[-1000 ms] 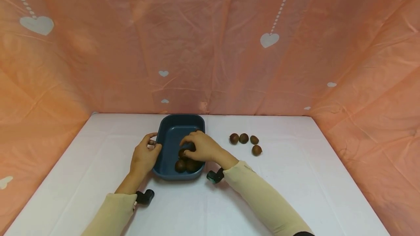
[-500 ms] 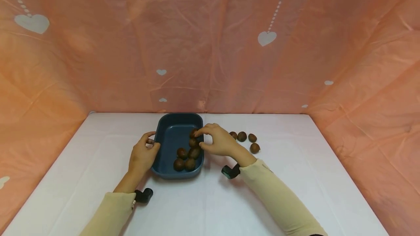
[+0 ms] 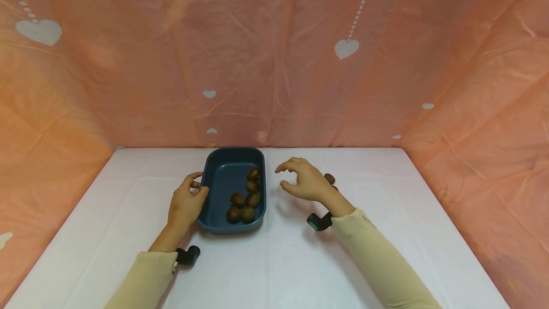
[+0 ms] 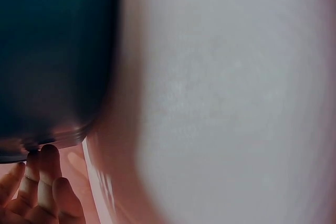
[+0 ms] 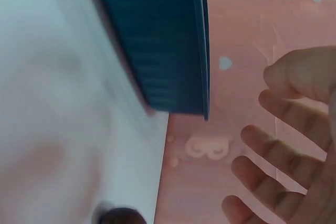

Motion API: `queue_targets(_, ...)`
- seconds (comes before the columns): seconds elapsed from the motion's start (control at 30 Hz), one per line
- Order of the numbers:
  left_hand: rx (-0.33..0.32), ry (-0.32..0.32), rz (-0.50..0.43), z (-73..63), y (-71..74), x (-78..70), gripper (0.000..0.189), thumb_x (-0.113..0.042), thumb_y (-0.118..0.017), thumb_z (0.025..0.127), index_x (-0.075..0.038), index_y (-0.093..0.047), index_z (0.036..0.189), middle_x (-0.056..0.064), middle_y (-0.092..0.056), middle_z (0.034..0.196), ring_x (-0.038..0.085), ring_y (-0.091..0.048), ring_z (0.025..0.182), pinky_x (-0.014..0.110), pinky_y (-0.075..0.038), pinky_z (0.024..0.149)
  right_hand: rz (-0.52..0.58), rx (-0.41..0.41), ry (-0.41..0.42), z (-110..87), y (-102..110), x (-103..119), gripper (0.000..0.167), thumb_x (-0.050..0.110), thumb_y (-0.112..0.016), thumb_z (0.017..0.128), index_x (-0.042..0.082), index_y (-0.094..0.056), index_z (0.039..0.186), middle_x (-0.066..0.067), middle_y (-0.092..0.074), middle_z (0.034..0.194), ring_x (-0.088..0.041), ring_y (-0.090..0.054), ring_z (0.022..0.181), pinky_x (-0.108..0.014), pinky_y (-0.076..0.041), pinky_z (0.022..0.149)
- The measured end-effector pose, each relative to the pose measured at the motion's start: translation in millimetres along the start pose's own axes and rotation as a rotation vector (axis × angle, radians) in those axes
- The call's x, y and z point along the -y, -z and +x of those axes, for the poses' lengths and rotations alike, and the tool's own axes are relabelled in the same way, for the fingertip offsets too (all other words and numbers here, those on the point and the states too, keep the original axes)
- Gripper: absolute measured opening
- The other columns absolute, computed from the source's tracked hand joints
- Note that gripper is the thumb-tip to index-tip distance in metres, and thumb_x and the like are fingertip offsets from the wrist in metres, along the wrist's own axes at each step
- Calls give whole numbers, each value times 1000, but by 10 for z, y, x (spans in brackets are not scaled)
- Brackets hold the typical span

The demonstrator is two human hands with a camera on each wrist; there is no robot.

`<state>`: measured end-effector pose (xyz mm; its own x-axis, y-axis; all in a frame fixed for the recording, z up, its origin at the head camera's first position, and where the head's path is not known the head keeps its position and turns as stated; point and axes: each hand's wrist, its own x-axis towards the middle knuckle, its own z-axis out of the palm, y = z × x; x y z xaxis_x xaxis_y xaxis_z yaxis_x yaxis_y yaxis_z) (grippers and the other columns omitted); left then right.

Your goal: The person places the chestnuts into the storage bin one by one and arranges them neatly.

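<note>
A dark blue rounded rectangular dish [image 3: 227, 229] stands left of centre on the table. Several brown nuts that look like chestnuts [image 3: 253, 199] lie inside along its right and near side. My left hand [image 3: 185, 205] holds the dish's left side, thumb over the rim and fingers against the outer wall; in the left wrist view its fingertips [image 4: 50, 153] touch the dish. To the right of the dish, my right hand [image 3: 306, 180] hovers over the table with fingers spread, gripping nothing. Behind its wrist, chestnuts [image 3: 329, 179] on the table show only partly.
A white cloth [image 3: 266, 271] covers the table. Orange fabric [image 3: 240, 61] with pale hearts rises behind it and at both sides. In the right wrist view a blurred dark round thing [image 5: 123, 216] shows at the bottom edge.
My right hand has come out of the dish and moved right, toward the loose chestnuts, uncovering those in the dish. The left hand keeps its place on the dish.
</note>
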<state>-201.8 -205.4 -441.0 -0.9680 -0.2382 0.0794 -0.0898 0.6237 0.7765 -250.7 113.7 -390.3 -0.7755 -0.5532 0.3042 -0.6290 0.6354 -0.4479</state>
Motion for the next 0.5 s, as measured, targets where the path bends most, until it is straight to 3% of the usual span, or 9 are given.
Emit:
queue_targets(0.17, 1, -1, 2, 9, 5, -7, 45, -25, -54, 92, -17, -51, 136, 13, -59, 110, 26, -60, 88, 30, -42, 69, 7, -12, -15, -69, 84, -94, 26, 18, -69, 81, 17, -68, 107, 1, -63, 95, -25, -61, 85, -31, -48, 75)
queue_targets(0.3, 7, 3, 7, 11, 8, -12, 45, -25, -54, 92, -17, -50, 136, 13, -60, 111, 26, -60, 88, 30, -42, 69, 2, -12, -63, -138, 151, -183, 25, 17, -67, 82, 16, -68, 106, -5, -62, 89, -22, -59, 75, -29, -45, 70)
queue_targets(0.5, 8, 5, 7, 8, 13, -12, 45, -25, -54, 92, -17, -50, 136, 13, -59, 111, 25, -60, 89, 30, -42, 69, -21, -9, -146, -244, 232, -305, 25, 21, -66, 83, 17, -69, 107, -6, -66, 94, -19, -62, 79, -34, -47, 74)
